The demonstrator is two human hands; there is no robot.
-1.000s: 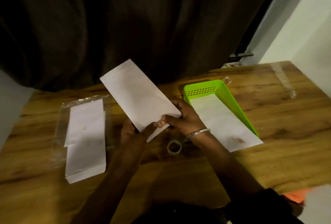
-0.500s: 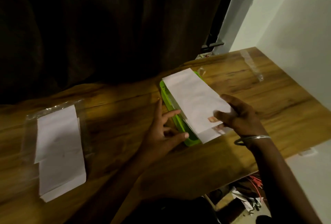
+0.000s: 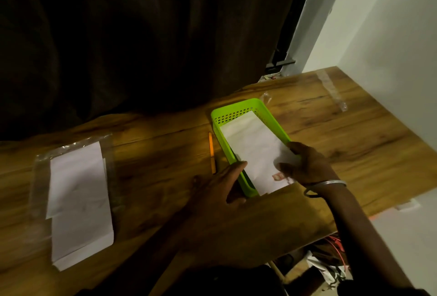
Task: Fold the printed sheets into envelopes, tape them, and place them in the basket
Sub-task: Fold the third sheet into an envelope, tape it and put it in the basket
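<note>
A lime-green plastic basket (image 3: 238, 106) stands on the wooden table, right of centre. A white folded envelope (image 3: 250, 144) lies in it, its near end sticking out over the basket's front. My right hand (image 3: 305, 165) pinches the envelope's near right corner, next to a small red print. My left hand (image 3: 222, 184) rests against the basket's near left wall with the fingers nearly straight. A stack of white printed sheets (image 3: 78, 191) lies on a clear plastic sleeve at the left.
A yellow pencil (image 3: 211, 151) lies just left of the basket. Dark curtains hang behind the table. A strip of clear tape (image 3: 331, 90) sticks to the table's far right. The table's right edge drops off to a cluttered floor.
The envelope went from held up in both hands at the centre to lying in the basket. My left hand let go and moved to the basket's side. The view shifted right.
</note>
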